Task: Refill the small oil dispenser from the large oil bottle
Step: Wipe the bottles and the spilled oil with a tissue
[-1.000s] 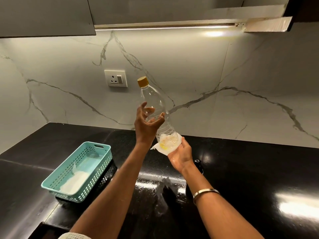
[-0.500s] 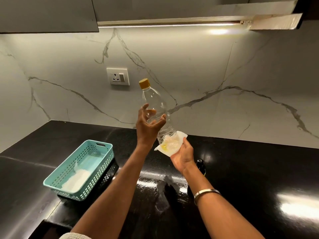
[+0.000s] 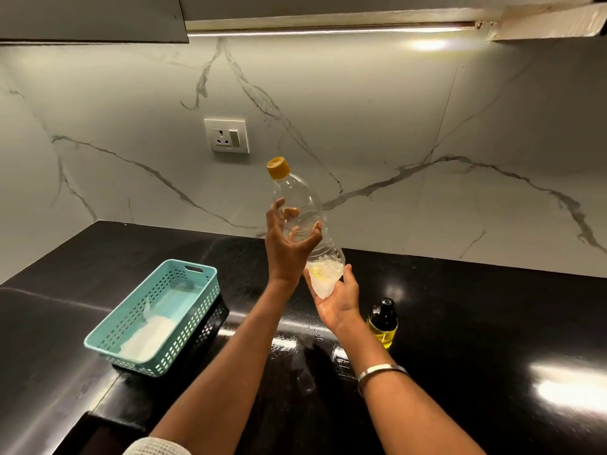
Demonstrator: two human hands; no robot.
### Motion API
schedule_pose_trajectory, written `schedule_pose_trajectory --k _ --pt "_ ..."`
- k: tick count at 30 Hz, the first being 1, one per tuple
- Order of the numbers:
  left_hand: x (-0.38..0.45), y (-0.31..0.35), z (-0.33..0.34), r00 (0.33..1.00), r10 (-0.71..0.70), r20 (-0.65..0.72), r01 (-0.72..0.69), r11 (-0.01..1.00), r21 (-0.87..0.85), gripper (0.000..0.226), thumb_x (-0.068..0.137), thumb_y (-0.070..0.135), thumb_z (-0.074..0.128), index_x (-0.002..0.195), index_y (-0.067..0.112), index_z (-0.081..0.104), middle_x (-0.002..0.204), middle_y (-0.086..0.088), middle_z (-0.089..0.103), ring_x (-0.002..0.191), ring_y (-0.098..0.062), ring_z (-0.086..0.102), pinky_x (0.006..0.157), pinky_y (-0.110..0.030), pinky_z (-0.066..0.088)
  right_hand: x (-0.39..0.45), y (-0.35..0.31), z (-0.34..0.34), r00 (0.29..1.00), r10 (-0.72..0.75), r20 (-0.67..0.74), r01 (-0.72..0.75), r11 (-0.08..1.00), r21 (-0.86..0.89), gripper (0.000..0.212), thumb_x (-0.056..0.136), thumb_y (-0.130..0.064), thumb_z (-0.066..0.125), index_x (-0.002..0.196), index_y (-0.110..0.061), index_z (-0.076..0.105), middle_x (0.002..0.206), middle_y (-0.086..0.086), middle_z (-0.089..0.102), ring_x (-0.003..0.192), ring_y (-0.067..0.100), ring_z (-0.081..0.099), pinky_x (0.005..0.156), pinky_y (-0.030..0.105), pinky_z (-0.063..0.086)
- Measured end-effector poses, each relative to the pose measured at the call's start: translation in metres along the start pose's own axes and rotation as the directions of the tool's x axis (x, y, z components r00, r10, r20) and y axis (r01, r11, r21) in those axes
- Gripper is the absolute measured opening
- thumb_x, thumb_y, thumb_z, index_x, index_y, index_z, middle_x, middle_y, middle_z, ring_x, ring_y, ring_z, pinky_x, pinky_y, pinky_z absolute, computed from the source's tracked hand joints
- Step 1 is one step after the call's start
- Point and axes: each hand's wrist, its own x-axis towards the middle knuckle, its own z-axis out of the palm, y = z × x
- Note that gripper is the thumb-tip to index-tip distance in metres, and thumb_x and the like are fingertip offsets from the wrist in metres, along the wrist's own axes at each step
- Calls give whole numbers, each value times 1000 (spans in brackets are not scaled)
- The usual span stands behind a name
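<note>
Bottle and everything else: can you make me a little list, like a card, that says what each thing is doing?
bottle: clear, nearly empty, yellow cap on, held tilted above the counter
left hand: grips the bottle's middle
right hand: holds a white tissue against the bottle's base
dispenser: upright on the counter, black top, yellow oil inside
basket: teal, on the counter, something white inside

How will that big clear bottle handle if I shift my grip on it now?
Probably light: the bottle looks nearly empty, only a yellow trace at its base. Thin clear plastic likely dents under the left hand. Possibly slippery with oil: the right hand cups its base through a tissue.
</note>
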Motion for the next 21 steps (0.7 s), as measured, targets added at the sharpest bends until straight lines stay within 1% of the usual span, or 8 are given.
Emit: schedule_pose_trajectory --k 3,7,9,11,14,17,19,21 --pt "-2 -7 -1 999 6 34 -7 1000 12 81 71 28 79 137 11 34 117 -7 53 115 -20 56 91 -45 55 1 8 1 1000 14 -26 -14 1000 -10 53 102 -44 34 131 -4 52 122 21 63 111 32 61 99 40 48" --pt "-3 -18 -7 999 -5 37 2 998 59 86 69 33 78 139 11 34 118 -9 53 115 -18 55 91 -39 55 2 10 -3 995 42 -86 -51 992 -113 47 103 -34 36 133 0 50 121 22 63 116 35 59 89 39 54" --pt "-2 -25 -10 999 -2 55 -3 996 87 86 68 32 79 139 12 34 117 -7 53 114 -16 55 92 -37 54 1 10 -7 989 64 -137 -90 978 -189 40 104 -26 38 129 3 50 111 22 65 111 35 61 80 37 57" --pt "-1 -32 -14 996 -3 84 -7 993 116 85 68 31 79 139 15 34 118 -5 53 115 -15 55 93 -35 53 2 8 -9 980 80 -182 -134 942 -308 31 102 -12 42 126 6 50 100 21 65 107 36 61 84 39 58" --pt "-1 -47 -20 993 -25 115 7 988 153 85 69 26 80 139 14 34 119 -8 54 112 -12 57 90 -21 51 10 5 -13 970 29 -242 -139 880 -454 32 93 9 43 124 13 50 90 20 62 100 37 61 101 45 47" --pt "-4 -61 -25 992 -95 83 81 984 159 85 70 23 80 140 13 34 122 -11 55 110 -13 60 89 -10 46 20 -1 -18 953 -51 -297 -115 850 -514 30 91 8 45 119 9 54 102 24 64 89 32 63 87 41 52" --pt "-6 -72 -29 988 -148 36 140 977 163 84 70 19 81 140 12 34 123 -9 57 106 -12 62 93 -16 48 28 -5 -22 941 -123 -316 -94 801 -591 26 91 4 46 114 3 59 96 17 66 75 24 62 68 33 51" --pt "-6 -81 -33 981 -195 15 189 965 179 83 71 17 82 139 12 35 122 -7 59 104 -14 63 96 -31 52 36 -8 -28 927 -183 -327 -73 768 -636 26 91 1 47 114 3 61 86 9 65 75 23 62 64 32 49"
